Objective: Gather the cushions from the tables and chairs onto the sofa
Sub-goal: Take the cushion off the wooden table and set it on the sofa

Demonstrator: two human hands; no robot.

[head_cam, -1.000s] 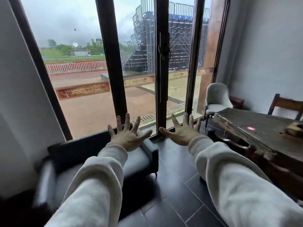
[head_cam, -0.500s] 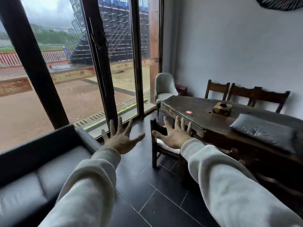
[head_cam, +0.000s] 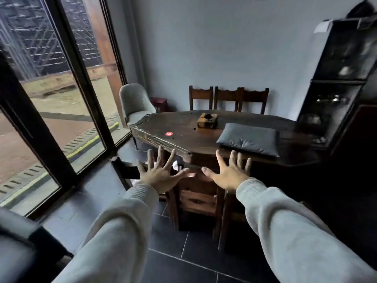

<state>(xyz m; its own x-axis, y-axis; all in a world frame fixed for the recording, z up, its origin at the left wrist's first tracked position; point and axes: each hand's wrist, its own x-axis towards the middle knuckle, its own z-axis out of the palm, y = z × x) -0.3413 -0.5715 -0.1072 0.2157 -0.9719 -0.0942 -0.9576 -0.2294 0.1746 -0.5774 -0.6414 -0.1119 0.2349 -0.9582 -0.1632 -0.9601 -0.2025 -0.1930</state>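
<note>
The step in hand looks to be the approach to the dark cushion [head_cam: 249,138], which lies flat on the near right part of the long wooden table [head_cam: 183,131], close to its front edge. To do it well, the person would best close in on that edge and take the cushion from two opposite sides, one hand on each, lifting it clear so it does not drag toward the small wooden block [head_cam: 207,120] standing just behind it. A soft cushion will likely sag if pinched at one corner, so a broad grip seems wiser. The wooden chairs [head_cam: 195,199] tucked under the table stand between the person and the cushion and may call for a lean or a step to the right. The left hand [head_cam: 161,176] is spread wide, fingers fanned, holding nothing and touching nothing. The right hand [head_cam: 229,173] is likewise fully splayed and empty, hovering short of the cushion. A corner of the sofa [head_cam: 14,233] shows at the lower left.
</note>
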